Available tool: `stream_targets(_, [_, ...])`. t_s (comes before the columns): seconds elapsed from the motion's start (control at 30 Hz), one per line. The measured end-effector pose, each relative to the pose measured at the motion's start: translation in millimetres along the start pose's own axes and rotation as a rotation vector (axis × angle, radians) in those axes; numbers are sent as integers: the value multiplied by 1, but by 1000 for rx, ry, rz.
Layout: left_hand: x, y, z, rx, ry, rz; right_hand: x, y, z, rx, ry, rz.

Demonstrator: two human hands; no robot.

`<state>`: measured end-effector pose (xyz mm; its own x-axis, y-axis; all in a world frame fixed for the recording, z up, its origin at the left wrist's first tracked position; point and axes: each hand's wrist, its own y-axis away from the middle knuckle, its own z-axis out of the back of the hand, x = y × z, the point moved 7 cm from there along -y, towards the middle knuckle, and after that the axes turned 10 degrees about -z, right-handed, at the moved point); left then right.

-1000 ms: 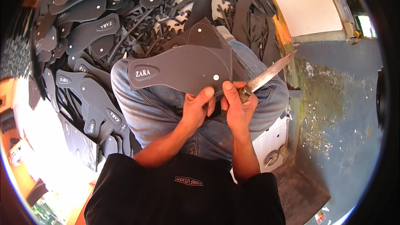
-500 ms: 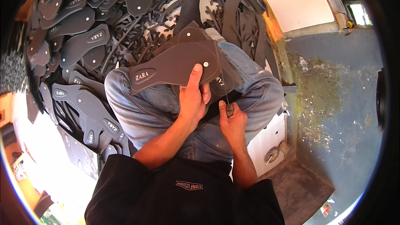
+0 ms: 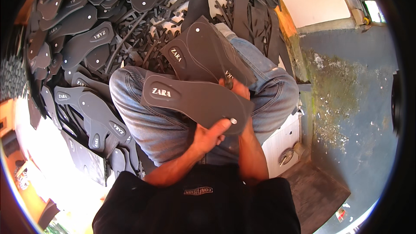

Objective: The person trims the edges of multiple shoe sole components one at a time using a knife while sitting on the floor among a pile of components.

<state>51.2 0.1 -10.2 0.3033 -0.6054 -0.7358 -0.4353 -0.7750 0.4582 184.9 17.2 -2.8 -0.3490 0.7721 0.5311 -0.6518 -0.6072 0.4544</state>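
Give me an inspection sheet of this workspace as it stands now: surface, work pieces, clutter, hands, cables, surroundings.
Surface: the lap, in jeans, bent legs spread.
Work pieces: one dark sheet held over the lap; more sheets beyond it.
Clutter: dark scraps strewn ahead; soles piled at the left.
Hands: left hand grips the sheet's near end, thumb on top; right hand partly covered by the sheet, its grip unclear.
Cables: nothing seen.
Surroundings: stained blue wall at the right; glaring light at the left.
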Motion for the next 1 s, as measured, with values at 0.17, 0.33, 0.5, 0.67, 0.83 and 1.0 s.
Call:
stream_targets(0.17, [-11,-6,-3,113,274,-55,-38,7,28,-232,-331,115])
stream_targets(0.33, [-1,-9,-3,62,239,-20,-66,66,46,-200,-111,-33])
stream_targets(0.5, [-9,-27,-19,100,269,-117,-82,91,36,-170,-75,-45])
stream_targets(0.67, [-14,-38,-17,3,235,-95,-72,90,25,-183,-72,-22])
stream_targets(0.83, [-18,-39,-12,72,254,-149,-67,87,21,-158,14,-24])
stream_targets(1.0, [-13,-37,-5,69,241,-147,-57,79,13,-155,6,-37])
